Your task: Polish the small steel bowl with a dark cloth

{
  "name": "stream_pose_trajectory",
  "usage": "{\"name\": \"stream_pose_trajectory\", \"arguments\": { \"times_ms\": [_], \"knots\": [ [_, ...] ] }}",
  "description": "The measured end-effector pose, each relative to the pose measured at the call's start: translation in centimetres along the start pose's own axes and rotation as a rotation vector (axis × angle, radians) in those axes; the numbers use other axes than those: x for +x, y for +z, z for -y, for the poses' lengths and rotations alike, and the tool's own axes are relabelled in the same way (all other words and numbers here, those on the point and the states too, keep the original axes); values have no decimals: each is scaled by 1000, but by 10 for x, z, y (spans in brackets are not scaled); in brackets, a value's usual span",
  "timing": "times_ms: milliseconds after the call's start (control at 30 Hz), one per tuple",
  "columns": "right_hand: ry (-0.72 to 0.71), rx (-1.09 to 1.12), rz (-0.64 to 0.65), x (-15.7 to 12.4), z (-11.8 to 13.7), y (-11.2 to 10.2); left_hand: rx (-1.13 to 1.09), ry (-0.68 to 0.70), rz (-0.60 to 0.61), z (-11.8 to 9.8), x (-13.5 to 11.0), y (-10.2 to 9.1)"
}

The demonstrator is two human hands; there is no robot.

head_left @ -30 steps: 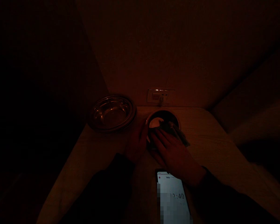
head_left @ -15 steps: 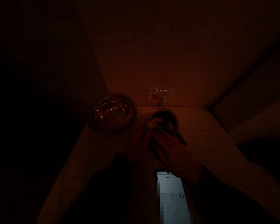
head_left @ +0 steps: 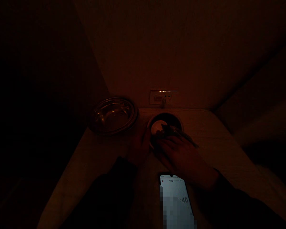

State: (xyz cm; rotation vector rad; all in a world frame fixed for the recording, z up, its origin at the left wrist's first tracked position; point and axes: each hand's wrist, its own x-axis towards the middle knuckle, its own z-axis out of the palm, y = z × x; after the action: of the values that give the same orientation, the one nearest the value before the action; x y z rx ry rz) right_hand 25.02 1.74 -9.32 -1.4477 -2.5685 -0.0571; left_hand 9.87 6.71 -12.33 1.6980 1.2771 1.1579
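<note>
In dim reddish light, a round bowl (head_left: 173,120) stands on the table near the wall. Inside it, on the left, lies a pale, rounded thing (head_left: 158,126) whose kind I cannot make out. My left hand (head_left: 139,149) is at the bowl's left side, its fingers closed against the rim. Over the near right part of the bowl is my right hand (head_left: 180,156), fingers bent around a dark, elongated thing (head_left: 188,138) that sticks out over the right rim. Darkness hides the fingertips and the exact grip.
A wide, shiny metal basin (head_left: 114,128) sits at the back left of the wooden table (head_left: 212,136). A lit phone (head_left: 177,200) lies in front of the bowl, close to my right wrist. On the wall behind is a socket plate (head_left: 160,97) with a plug in it.
My right hand has shifted slightly right and back from the pale thing, which now shows more. The dark elongated thing moved right with it. My left hand has moved slightly left.
</note>
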Motion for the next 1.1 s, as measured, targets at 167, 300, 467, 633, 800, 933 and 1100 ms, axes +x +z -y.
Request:
{"name": "stream_pose_trajectory", "arguments": {
  "times_ms": [167,300,467,633,800,933,1100],
  "knots": [
    [-3,-1,1,-1,-1,1,-16,-12,-2,1,2,1],
    [-61,59,-47,0,0,11,-30,5,37,0,3,0],
    [-76,53,-91,2,3,17,15,35,52,-1,1,-1],
    [-49,-20,-18,1,4,10,99,14,-21,3,0,-1],
    [-2,-67,55,-3,2,0,137,-31,-41,5,1,0],
    [-26,-47,59,-3,2,3,112,-36,-28,2,2,-1],
    [-62,23,-17,1,4,14,62,19,22,-3,2,-1]
  ]
}}
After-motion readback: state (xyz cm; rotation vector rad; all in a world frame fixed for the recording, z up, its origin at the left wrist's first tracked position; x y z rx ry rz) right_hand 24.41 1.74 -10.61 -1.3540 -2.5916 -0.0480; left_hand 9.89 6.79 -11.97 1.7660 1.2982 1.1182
